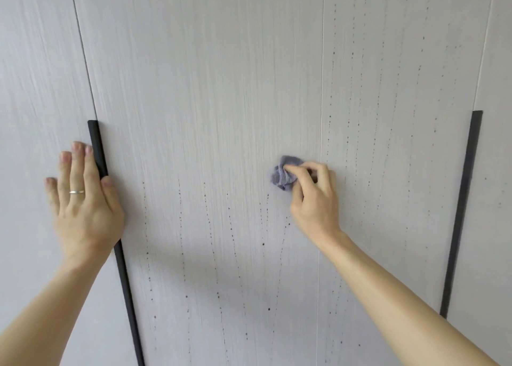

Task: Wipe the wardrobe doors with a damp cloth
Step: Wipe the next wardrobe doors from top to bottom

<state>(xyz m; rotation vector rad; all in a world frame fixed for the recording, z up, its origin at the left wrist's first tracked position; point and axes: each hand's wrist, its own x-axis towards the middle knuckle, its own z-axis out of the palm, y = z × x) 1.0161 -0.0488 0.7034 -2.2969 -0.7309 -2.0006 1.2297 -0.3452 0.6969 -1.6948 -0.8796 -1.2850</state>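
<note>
Pale grey wood-grain wardrobe doors fill the view. The middle door (pixel 210 88) shows no marks in its upper part and carries dotted dark drip lines lower down. The door to its right (pixel 393 88) is streaked with such lines from top to bottom. My right hand (pixel 313 196) grips a crumpled purple-grey cloth (pixel 284 173) and presses it against the middle door close to the seam. My left hand (pixel 83 196) lies flat on the doors with straight fingers, across a long black handle (pixel 97 149).
A second black vertical handle (pixel 465 199) runs down the right door's far edge. A further door panel (pixel 36 61) lies at the left and another (pixel 496 171) at the far right.
</note>
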